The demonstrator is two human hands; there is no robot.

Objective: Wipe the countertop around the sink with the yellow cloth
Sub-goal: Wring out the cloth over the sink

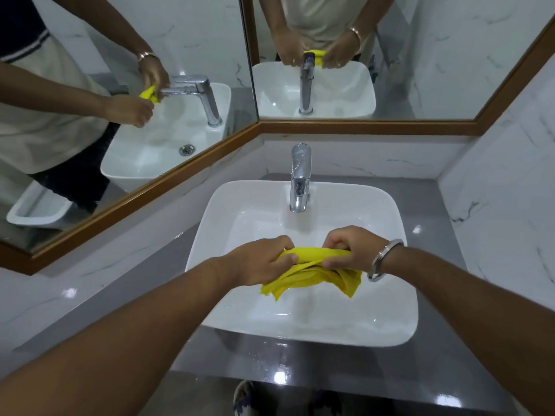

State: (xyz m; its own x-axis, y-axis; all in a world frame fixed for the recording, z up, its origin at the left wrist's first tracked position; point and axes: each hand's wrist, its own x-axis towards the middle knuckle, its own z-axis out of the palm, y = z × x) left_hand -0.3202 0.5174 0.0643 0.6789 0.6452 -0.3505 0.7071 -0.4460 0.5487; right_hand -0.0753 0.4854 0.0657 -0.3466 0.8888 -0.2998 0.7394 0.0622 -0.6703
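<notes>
Both hands, left (261,259) & right (351,250), clamped on twisted yellow cloth (312,273) over white sink (210,223), below chrome faucet (300,178).

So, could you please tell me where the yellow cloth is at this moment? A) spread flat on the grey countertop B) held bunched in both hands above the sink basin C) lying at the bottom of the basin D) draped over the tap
B: the yellow cloth is bunched between the left hand and right hand, over the white sink basin, clear of the countertop.
</notes>
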